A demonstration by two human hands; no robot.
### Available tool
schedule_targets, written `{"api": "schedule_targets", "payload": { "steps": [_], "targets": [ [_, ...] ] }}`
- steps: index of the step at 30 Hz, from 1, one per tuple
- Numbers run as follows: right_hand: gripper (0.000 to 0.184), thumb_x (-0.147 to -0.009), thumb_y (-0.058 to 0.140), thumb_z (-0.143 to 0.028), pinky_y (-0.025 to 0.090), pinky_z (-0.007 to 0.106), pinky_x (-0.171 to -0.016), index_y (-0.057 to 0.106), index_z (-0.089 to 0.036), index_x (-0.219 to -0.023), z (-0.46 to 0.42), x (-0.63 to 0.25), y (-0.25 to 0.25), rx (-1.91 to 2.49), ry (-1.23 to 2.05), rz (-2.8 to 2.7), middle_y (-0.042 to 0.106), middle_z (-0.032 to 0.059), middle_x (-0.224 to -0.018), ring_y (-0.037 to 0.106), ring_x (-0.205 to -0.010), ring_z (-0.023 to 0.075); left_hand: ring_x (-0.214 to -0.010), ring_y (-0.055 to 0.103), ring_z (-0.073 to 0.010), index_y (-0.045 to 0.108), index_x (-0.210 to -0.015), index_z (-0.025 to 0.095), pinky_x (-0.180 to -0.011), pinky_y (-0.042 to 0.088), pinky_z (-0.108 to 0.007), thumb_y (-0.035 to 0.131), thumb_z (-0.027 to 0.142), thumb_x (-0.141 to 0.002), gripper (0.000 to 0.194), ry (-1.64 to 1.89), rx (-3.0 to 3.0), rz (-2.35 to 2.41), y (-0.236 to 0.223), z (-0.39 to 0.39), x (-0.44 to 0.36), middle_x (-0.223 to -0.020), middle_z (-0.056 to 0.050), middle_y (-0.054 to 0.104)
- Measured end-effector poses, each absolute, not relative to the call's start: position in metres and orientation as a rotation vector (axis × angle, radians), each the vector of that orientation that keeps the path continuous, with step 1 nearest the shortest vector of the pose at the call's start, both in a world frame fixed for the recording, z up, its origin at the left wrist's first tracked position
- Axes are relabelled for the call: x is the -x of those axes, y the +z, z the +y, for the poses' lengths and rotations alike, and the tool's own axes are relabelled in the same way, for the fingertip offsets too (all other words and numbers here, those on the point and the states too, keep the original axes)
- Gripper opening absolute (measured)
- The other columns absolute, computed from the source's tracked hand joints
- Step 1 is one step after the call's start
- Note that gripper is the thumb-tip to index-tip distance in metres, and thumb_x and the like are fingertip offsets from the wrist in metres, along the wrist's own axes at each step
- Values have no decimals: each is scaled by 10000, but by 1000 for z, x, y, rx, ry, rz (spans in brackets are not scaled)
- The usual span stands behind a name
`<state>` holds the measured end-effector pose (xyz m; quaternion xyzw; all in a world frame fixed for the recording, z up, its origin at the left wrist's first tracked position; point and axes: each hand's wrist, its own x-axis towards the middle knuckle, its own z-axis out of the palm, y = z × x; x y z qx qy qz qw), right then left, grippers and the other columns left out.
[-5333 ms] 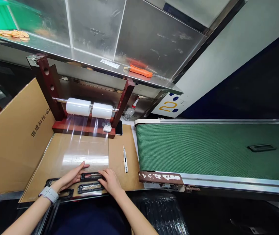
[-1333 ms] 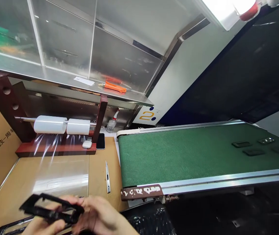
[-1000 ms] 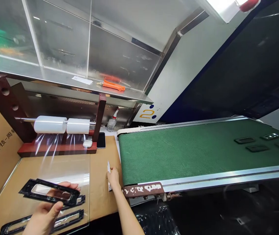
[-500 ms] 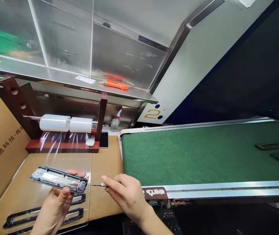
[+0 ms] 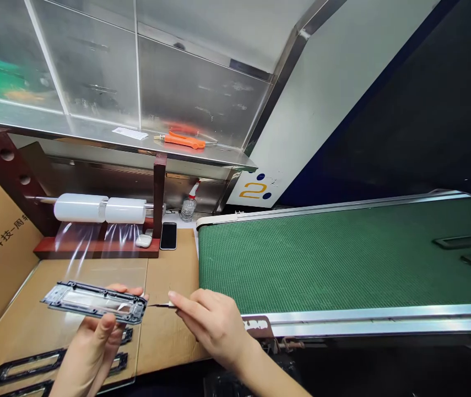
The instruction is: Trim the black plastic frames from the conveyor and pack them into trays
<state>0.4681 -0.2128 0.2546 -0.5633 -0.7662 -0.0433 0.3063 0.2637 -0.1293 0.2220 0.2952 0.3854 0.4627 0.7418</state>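
Observation:
My left hand (image 5: 97, 333) grips a long black plastic frame (image 5: 95, 301) with a clear window, tilted above the table. Its thumb lies on the near edge and its fingers pass behind the far edge. A slim tool with a thin dark tip (image 5: 160, 305) and a whitish part is pinched in my right hand (image 5: 214, 325). The tip points left, close to the frame's right end; I cannot tell whether they touch. Below, more black frames (image 5: 26, 366) lie on a clear sheet (image 5: 140, 331), partly hidden by my left forearm.
Two film rolls (image 5: 80, 208) hang on a dark red stand (image 5: 158, 193), with a phone (image 5: 168, 236) and a bottle (image 5: 189, 205) beside it. Orange cutters (image 5: 183, 140) lie on the metal shelf. Rightward runs a green conveyor belt (image 5: 321, 259) carrying black frames (image 5: 460, 242).
The view has shifted slightly, so most of the scene appears further left. The tool's tip has risen a little beside the frame's right end. Both hands keep their holds.

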Motion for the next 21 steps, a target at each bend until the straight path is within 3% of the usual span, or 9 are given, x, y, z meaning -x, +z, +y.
{"api": "schedule_targets", "payload": {
  "steps": [4, 7, 9, 11, 14, 17, 21],
  "targets": [
    [344, -954, 478, -333, 470, 194, -596, 604, -247, -1263, -215, -474, 254, 1525, 322, -1890, 681, 25, -800, 596, -644, 110, -909, 698, -231, 648, -989, 303, -738, 559, -227, 864, 492, -503, 565, 1003, -637, 813, 217, -128, -271, -997, 5, 751],
    [329, -909, 542, -300, 496, 243, -774, 637, -276, -1223, -217, -478, 257, 1456, 751, -1694, 711, 30, -1004, 641, -843, 141, -922, 695, -246, 644, -988, 315, -813, 557, -280, 870, 501, -481, 585, 1005, -638, 785, 217, -128, -281, -997, 16, 749],
    [320, -886, 567, -295, 487, 268, -806, 659, -289, -1193, -216, -481, 257, 1359, 1015, -1536, 703, 16, -1015, 628, -887, 152, -912, 695, -263, 642, -986, 322, -819, 558, -318, 874, 511, -457, 607, 994, -650, 785, 217, -129, -288, -990, 18, 747],
    [329, -859, 605, -337, 472, 235, -667, 668, -285, -1178, -215, -484, 254, 1253, 1261, -1366, 674, -6, -835, 583, -718, 115, -910, 694, -264, 640, -997, 325, -826, 551, -325, 854, 544, -478, 602, 1026, -661, 788, 217, -130, -296, -984, 19, 744],
    [424, -802, 680, -412, 305, 170, -457, 668, -221, -1179, -214, -490, 246, 1095, 1606, -1122, 498, -58, -579, 381, -482, 44, -894, 696, -246, 642, -990, 323, -819, 544, -303, 826, 579, -508, 576, 1074, -695, 770, 218, -131, -307, -956, 19, 745],
    [505, -749, 735, -423, 188, 163, -393, 659, -158, -1172, -214, -493, 233, 899, 1905, -916, 433, -85, -486, 283, -392, 22, -936, 686, -263, 640, -1008, 317, -862, 533, -336, 839, 550, -512, 583, 1074, -745, 743, 216, -128, -315, -965, 3, 745],
    [530, -772, 690, -444, 228, 156, -394, 593, -189, -1225, -209, -482, 193, 812, 1923, -563, 470, -88, -519, 278, -355, 21, -1023, 653, -319, 641, -1074, 251, -958, 479, -430, 812, 526, -580, 591, 1027, -882, 757, 207, -112, -315, -963, -66, 745]
  ]
}}
